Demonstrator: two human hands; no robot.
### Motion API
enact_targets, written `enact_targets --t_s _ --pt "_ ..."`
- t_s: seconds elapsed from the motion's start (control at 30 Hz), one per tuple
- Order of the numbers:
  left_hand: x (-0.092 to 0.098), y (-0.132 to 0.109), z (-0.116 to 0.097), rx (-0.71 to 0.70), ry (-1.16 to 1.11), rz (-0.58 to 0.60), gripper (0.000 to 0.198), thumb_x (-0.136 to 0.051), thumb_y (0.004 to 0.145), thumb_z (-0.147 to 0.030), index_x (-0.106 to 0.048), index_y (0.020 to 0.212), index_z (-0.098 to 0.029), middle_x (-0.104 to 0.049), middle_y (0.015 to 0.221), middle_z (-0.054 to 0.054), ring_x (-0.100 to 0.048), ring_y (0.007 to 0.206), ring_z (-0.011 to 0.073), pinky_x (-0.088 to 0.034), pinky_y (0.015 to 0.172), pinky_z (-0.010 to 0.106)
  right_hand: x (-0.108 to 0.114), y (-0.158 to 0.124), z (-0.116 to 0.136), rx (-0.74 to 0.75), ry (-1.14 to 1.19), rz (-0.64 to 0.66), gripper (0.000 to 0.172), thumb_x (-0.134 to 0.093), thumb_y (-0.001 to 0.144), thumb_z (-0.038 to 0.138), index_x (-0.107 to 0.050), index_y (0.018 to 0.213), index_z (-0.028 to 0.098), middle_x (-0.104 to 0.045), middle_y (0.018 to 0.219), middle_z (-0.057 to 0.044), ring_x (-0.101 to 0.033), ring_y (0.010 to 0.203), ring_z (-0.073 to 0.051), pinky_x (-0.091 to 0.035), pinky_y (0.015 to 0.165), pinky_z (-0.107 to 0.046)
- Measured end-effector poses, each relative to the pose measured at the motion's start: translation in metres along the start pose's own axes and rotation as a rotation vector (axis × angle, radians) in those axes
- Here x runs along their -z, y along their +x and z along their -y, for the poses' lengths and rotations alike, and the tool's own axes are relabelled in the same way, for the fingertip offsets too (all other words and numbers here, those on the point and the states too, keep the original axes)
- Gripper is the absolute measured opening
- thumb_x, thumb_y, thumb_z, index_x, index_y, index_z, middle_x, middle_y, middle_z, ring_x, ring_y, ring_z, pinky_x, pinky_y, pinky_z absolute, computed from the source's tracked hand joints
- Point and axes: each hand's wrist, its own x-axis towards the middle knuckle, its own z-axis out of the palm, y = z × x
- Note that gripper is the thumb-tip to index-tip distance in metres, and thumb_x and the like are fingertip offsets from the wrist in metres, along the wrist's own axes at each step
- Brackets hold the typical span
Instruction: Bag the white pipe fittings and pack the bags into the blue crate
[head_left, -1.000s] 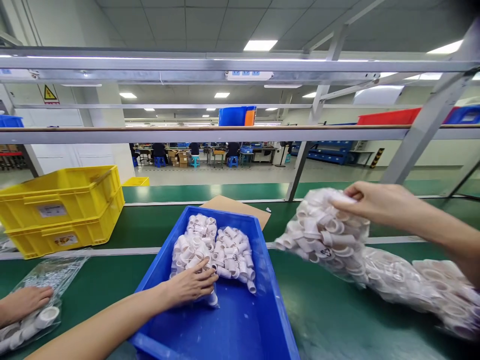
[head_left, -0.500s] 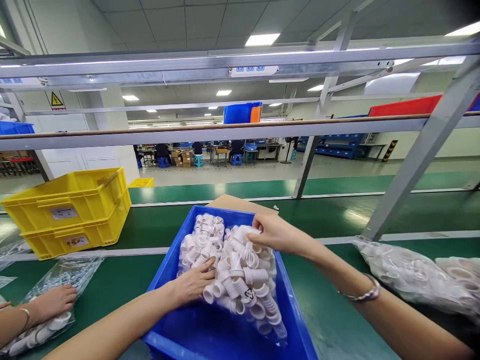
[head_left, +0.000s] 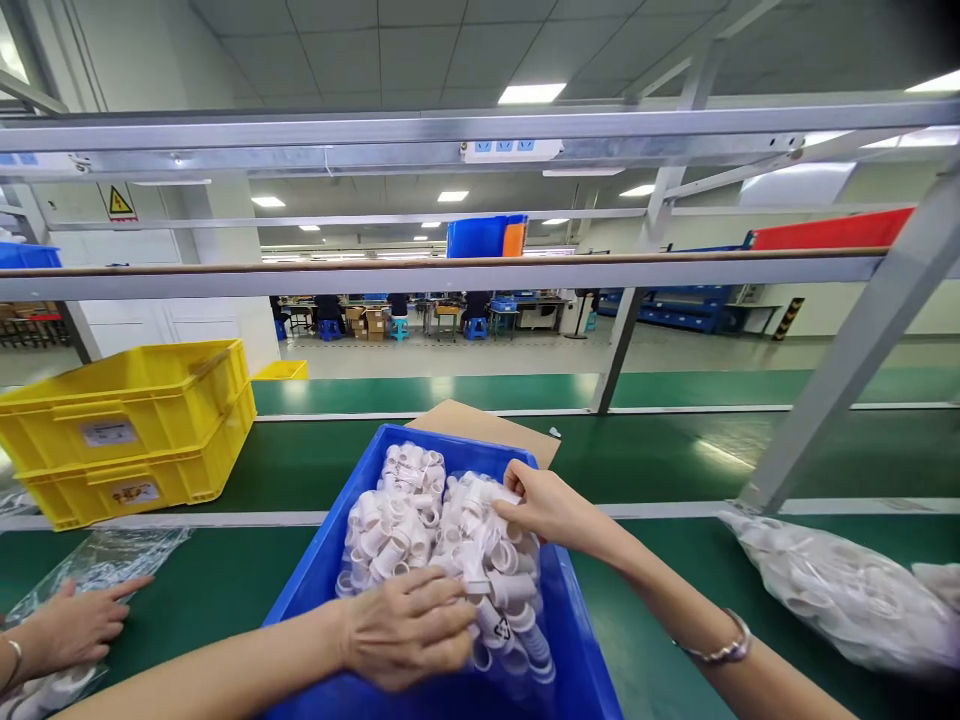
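Note:
A clear plastic bag of white plastic pipe fittings (head_left: 510, 590) lies in the right part of a blue bin (head_left: 589, 640). My right hand (head_left: 536, 505) pinches the upper right edge of this bag, with fingers closed on the film. Across the bag's lower left side rests my left hand (head_left: 412, 625), fingers stretched out and slightly bent, gripping nothing. It covers part of the fittings beneath. More white fittings (head_left: 394, 535), bagged too, fill the bin's left side.
Two stacked yellow crates (head_left: 131, 430) stand at the left. Cardboard (head_left: 487, 430) lies behind the bin. A co-worker's hand (head_left: 75, 630) is over another clear bag at lower left. Another bag of white parts (head_left: 840, 585) lies right, near a slanted metal post (head_left: 847, 340).
My left hand has moved right and down over the bag's front. My right hand keeps its pinch. The co-worker's hand has shifted left, and the view has tilted slightly.

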Motion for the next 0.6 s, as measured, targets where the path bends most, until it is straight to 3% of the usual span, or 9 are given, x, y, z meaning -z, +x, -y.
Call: enact_targets --t_s 0.07,0.13,0.2,0.3,0.37,0.43,0.53,0.6 --pt "-0.009 0.014 -0.008 -0.022 0.075 0.088 0.046 -0.047 0.101 -0.037 -0.056 0.141 -0.017 -0.047 0.159 0.012 -0.038 0.149 0.0343 -0.039 0.122 0.056 0.002 -0.002 0.004 0.043 0.006 0.004 0.024 -0.060 0.082 0.031 -0.037 0.082 0.025 -0.054 0.064 0.006 -0.051 0.052 -0.012 -0.034 0.051 -0.027" --pt "-0.020 0.022 -0.018 -0.070 0.191 0.134 0.048 -0.046 0.100 -0.036 -0.052 0.147 -0.025 -0.039 0.165 0.008 -0.030 0.155 0.0356 -0.042 0.121 0.062 0.010 0.000 0.006 0.104 0.093 0.108 0.025 -0.061 0.085 0.038 -0.041 0.082 0.024 -0.055 0.066 0.005 -0.056 0.055 -0.014 -0.040 0.053 -0.027" --pt "-0.031 0.023 -0.029 -0.127 0.350 0.155 0.047 -0.044 0.101 -0.031 -0.053 0.147 -0.036 -0.038 0.166 0.000 -0.030 0.157 0.0286 -0.043 0.123 0.058 0.019 0.014 0.003 0.167 0.135 0.205 0.026 -0.051 0.093 0.047 -0.046 0.084 0.023 -0.062 0.072 0.002 -0.065 0.063 -0.016 -0.048 0.060 -0.028" --pt "-0.043 0.018 -0.043 -0.186 0.590 0.219 0.054 -0.033 0.102 -0.027 -0.044 0.153 -0.044 -0.031 0.169 -0.010 -0.027 0.157 0.0142 -0.036 0.132 0.046 0.021 0.058 -0.016 0.185 -0.083 0.146 0.027 -0.037 0.100 0.038 -0.054 0.088 0.021 -0.072 0.089 -0.005 -0.070 0.083 -0.021 -0.053 0.079 -0.033" --pt "-0.050 0.014 -0.050 -0.212 0.697 0.273 0.061 -0.024 0.101 -0.023 -0.035 0.158 -0.042 -0.024 0.171 -0.011 -0.025 0.158 0.0098 -0.034 0.133 0.044 0.008 0.093 -0.032 0.139 -0.251 0.136 0.019 -0.044 0.097 0.027 -0.060 0.089 0.019 -0.074 0.097 -0.010 -0.069 0.093 -0.024 -0.051 0.086 -0.037" --pt "-0.057 0.010 -0.055 -0.243 0.782 0.312 0.068 -0.018 0.098 -0.017 -0.025 0.162 -0.040 -0.017 0.173 -0.009 -0.022 0.158 0.0092 -0.036 0.131 0.048 -0.012 0.122 -0.046 0.094 -0.352 0.216 0.014 -0.055 0.094 0.025 -0.065 0.098 0.016 -0.074 0.106 -0.013 -0.068 0.098 -0.025 -0.052 0.090 -0.040" --pt "-0.062 0.009 -0.053 -0.232 0.841 0.309 0.071 -0.020 0.097 -0.014 -0.021 0.162 -0.043 -0.013 0.173 -0.013 -0.017 0.159 0.0079 -0.037 0.131 0.049 -0.037 0.146 -0.056 0.073 -0.448 0.340 0.031 -0.068 0.092 0.040 -0.067 0.111 0.015 -0.073 0.112 -0.011 -0.068 0.100 -0.024 -0.054 0.093 -0.044" --pt "-0.058 0.010 -0.047 -0.210 0.761 0.261 0.066 -0.026 0.099 -0.020 -0.028 0.159 -0.047 -0.019 0.172 -0.016 -0.020 0.159 0.0088 -0.034 0.133 0.048 -0.044 0.150 -0.058 0.072 -0.476 0.375 0.036 -0.068 0.091 0.045 -0.067 0.113 0.016 -0.072 0.109 -0.009 -0.067 0.096 -0.022 -0.054 0.090 -0.043"
